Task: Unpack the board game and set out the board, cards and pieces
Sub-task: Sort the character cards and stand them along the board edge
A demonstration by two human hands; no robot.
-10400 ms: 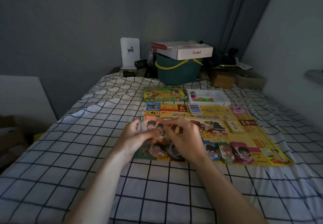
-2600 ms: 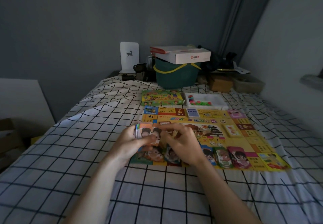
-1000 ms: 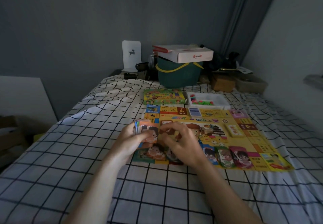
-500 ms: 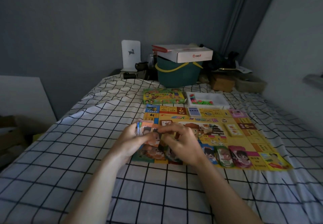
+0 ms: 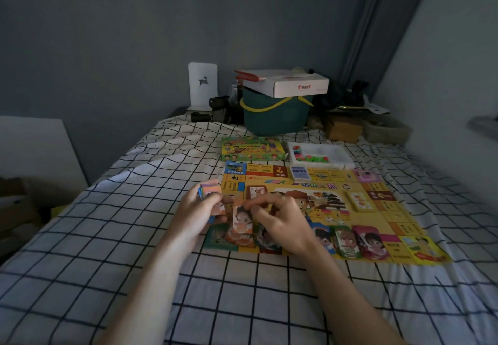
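Observation:
The yellow game board (image 5: 377, 226) lies flat on the checked bedsheet. My left hand (image 5: 195, 214) grips a stack of character cards (image 5: 210, 191) over the board's near left corner. My right hand (image 5: 280, 220) pinches a single orange card (image 5: 242, 219) with a cartoon face, held upright just right of the stack. Sorted card piles (image 5: 347, 241) lie in a row along the board's near edge. A blue deck (image 5: 299, 173), a pink deck (image 5: 366, 176) and a yellow deck (image 5: 359, 200) sit on the board. The white tray of coloured pieces (image 5: 319, 153) and the game box (image 5: 252, 148) lie behind the board.
A green basket (image 5: 275, 114) with a white carton (image 5: 285, 83) on top stands at the bed's far end, beside dark items and brown boxes (image 5: 343, 127). A white panel (image 5: 35, 150) leans at the left. Walls close in on the right.
My right hand has drawn one orange card off the stack and moved it down and to the right. The left hand keeps its hold on the stack.

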